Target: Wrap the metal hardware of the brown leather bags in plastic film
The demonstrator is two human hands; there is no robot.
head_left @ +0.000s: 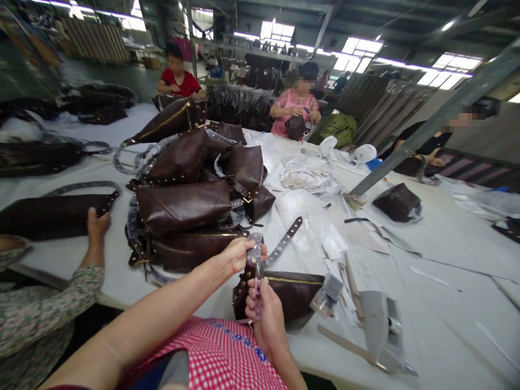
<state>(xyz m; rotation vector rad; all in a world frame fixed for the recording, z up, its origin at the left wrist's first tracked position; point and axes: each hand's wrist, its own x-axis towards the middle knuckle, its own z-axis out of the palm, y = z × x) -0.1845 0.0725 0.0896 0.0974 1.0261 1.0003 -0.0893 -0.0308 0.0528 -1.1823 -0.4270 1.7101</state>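
Note:
My left hand (239,255) is closed on the plastic-wrapped strap (255,246) of a dark brown leather handbag. In my right hand (266,309) is a pair of small pink-handled scissors (257,295), its metal tip pointing up at the strap just below my left fingers. The handbag (294,295) lies at the table's front edge, its gold zipper facing up and gold studs along its left end. Beyond my hands the strap's loose end (286,238), with holes or studs, stretches over the table. My right palm hides part of the scissors.
A heap of brown handbags (182,206) stands just left of centre. A grey tape dispenser (384,330) and a clear plastic box (327,295) are at the right. A co-worker's hand (98,222) touches another bag at left. A slanted metal post (426,127) crosses the right side.

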